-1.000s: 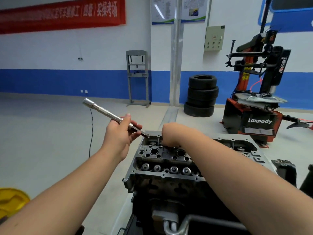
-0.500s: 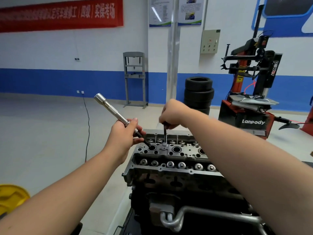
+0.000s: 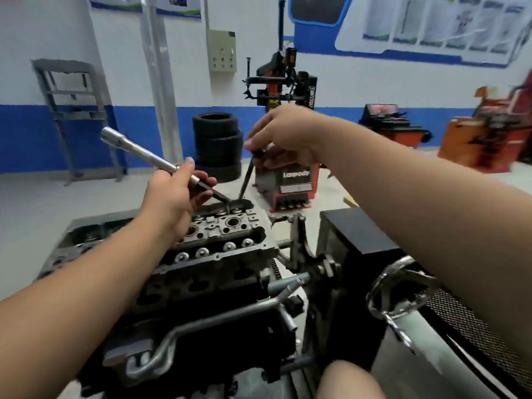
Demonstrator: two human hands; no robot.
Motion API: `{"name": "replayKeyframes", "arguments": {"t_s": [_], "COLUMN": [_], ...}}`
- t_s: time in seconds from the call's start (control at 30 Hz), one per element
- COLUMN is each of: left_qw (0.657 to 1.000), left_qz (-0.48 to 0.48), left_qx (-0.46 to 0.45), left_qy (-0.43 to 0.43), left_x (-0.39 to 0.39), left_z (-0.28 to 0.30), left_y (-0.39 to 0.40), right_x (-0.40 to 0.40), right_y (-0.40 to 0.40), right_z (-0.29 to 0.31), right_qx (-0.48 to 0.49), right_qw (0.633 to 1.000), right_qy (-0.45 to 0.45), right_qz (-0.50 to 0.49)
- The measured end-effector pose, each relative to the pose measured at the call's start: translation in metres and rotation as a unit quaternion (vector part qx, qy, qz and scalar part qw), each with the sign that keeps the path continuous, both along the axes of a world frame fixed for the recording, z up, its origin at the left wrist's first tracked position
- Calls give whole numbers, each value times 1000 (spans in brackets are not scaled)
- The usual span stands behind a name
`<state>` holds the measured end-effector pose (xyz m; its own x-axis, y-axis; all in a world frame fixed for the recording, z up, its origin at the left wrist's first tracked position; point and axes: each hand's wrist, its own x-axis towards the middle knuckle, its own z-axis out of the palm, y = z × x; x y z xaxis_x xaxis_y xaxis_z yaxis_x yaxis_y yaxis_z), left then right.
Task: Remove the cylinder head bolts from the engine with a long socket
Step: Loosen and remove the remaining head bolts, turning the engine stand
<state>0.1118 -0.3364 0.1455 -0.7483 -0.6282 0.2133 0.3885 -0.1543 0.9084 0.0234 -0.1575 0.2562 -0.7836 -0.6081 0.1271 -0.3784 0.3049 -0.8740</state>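
a: we log the right hand (image 3: 283, 136) raised over the far end of the cylinder head (image 3: 221, 234). its fingers (image 3: 253, 142) are curled and pinching the top of a long dark head bolt (image 3: 247, 180). the bolt stands tilted, lower tip just at the head's far edge, near its hole.

b: and the left hand (image 3: 172, 194)?

a: it is wrapped round the long socket (image 3: 144, 155), thumb along the shaft, fingers closed beneath. the socket lies slanted, open end up and away to the left, dark driving end pointing down at the far edge of the head, close by the bolt's tip.

b: so how far along are we?

a: we judge this bolt is loosened and nearly free of the head; it is being lifted by hand, not turned. how many others are out we cannot tell; the arms hide part of the head, and the picture is blurred.

b: what is left?

a: setting this bolt aside, then any remaining bolts. the head sits on the engine (image 3: 201, 312).
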Motion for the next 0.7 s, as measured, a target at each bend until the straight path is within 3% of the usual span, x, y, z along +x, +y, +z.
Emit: {"name": "replayKeyframes", "arguments": {"t_s": [0.13,0.27,0.47,0.6,0.7], "left_qw": [992,978,950,937,929], "left_qz": [-119,-205,-311,-344,-357], "left_qx": [21,31,15,7,-2], "left_qy": [22,22,-33,-66,-93], "left_x": [-55,-85,-112,-115,-114], "left_z": [8,6,-28,-53,-70], "left_y": [100,201,310,351,364], "right_x": [-23,-33,-47,-59,-72], "right_y": [121,229,353,403,421], "right_z": [9,0,-55,-108,-153], "right_qx": [-42,-5,183,334,396], "right_qw": [993,981,926,871,847], "right_qy": [-61,-16,83,114,110], "right_qz": [-96,-192,-319,-342,-339]}}
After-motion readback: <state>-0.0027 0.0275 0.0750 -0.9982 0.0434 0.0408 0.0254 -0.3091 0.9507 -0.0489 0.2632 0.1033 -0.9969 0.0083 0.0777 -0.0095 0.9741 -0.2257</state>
